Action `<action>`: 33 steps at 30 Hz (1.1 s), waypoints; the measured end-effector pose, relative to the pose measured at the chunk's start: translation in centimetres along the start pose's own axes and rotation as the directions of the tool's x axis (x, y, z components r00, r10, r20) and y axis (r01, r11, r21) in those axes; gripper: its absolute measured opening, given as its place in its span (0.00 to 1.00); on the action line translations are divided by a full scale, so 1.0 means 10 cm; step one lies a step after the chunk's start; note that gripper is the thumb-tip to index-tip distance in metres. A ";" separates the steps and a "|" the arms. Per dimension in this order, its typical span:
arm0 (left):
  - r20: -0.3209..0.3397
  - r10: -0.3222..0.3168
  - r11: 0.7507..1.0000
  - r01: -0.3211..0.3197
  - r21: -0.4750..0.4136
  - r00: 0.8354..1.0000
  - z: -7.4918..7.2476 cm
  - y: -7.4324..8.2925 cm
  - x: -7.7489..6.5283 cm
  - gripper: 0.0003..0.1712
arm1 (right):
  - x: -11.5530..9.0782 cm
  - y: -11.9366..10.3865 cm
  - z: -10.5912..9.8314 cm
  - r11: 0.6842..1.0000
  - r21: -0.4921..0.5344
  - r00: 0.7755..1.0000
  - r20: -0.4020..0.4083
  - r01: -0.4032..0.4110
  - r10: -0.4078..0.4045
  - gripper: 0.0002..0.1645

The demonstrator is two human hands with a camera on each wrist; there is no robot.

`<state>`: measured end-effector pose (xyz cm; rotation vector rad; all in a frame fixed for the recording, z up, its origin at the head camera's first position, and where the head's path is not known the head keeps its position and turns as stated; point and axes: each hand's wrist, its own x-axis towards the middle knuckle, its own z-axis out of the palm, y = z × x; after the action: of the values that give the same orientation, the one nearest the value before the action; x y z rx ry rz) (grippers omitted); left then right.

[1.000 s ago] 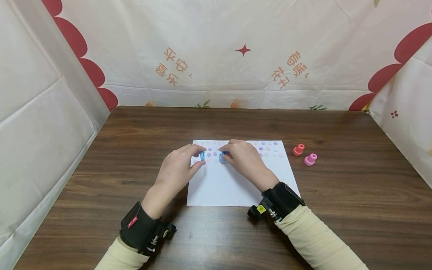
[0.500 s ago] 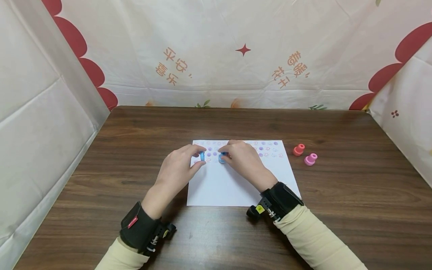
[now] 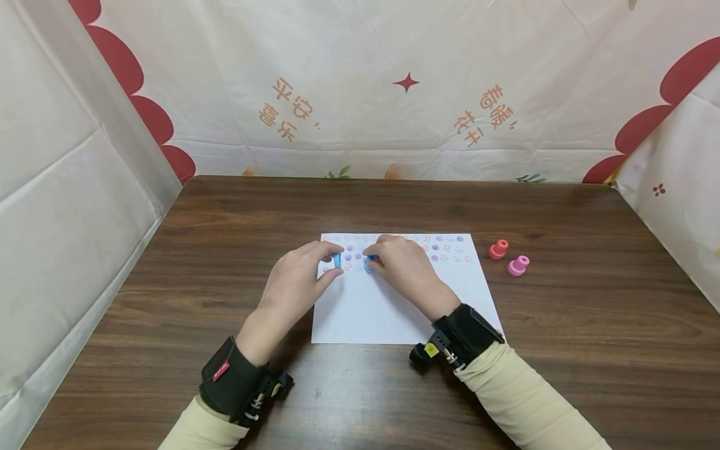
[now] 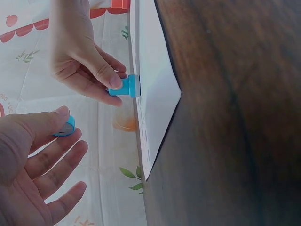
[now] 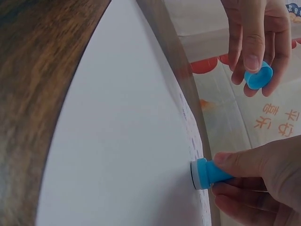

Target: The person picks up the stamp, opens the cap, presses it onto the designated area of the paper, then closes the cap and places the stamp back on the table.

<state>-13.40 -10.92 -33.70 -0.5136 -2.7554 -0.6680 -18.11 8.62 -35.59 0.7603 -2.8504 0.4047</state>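
In the head view my left hand point(image 3: 295, 275) is over the left part of a white sheet of paper point(image 3: 365, 312). Between thumb and forefinger it pinches a small blue cap point(image 5: 258, 76), its hollow side showing in the right wrist view, while the other fingers are spread. My right hand point(image 3: 406, 265) grips the handle of a blue toy stamp point(image 5: 214, 173) with thumb and fingers. The stamp's face is down at the paper, by the rows of small purple and pink prints point(image 3: 354, 256); the face itself is hidden.
To the right of the sheet, a red stamp point(image 3: 497, 250) and a pink stamp point(image 3: 518, 265) stand on the brown wooden table point(image 3: 562, 337). A white patterned cloth point(image 3: 360, 112) hangs behind the table and along both sides.
My right hand has shifted very slightly left with the blue stamp, which stays at the paper. The left hand with the cap has stayed in place.
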 end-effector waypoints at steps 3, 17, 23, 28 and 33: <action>0.010 -0.006 1.000 0.006 0.007 1.000 0.01 0.01 0.00 0.18 | -0.01 -0.01 -0.01 1.000 -0.002 1.000 0.002 0.008 -0.008 0.12; 0.001 0.014 1.000 -0.014 -0.019 1.000 0.03 -0.01 0.02 0.20 | 0.00 -0.03 0.06 0.999 -0.009 0.998 -0.024 0.053 -0.053 0.11; -0.003 0.020 0.999 -0.020 -0.040 1.000 0.03 -0.01 0.04 0.20 | 0.01 -0.04 0.06 0.997 -0.010 0.997 -0.023 0.072 -0.072 0.10; 0.005 0.019 0.999 -0.019 -0.036 1.000 0.02 0.01 0.05 0.21 | 0.02 -0.04 0.03 0.997 -0.013 0.996 -0.031 0.078 -0.079 0.10; 0.018 0.019 1.000 -0.019 -0.023 1.000 0.02 0.03 0.08 0.21 | 0.02 -0.02 0.00 0.997 -0.013 0.997 -0.034 0.074 -0.074 0.10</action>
<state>-14.02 -10.33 -33.46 -0.5529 -2.7596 -0.6946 -18.21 8.38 -35.55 0.8451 -2.7805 0.3872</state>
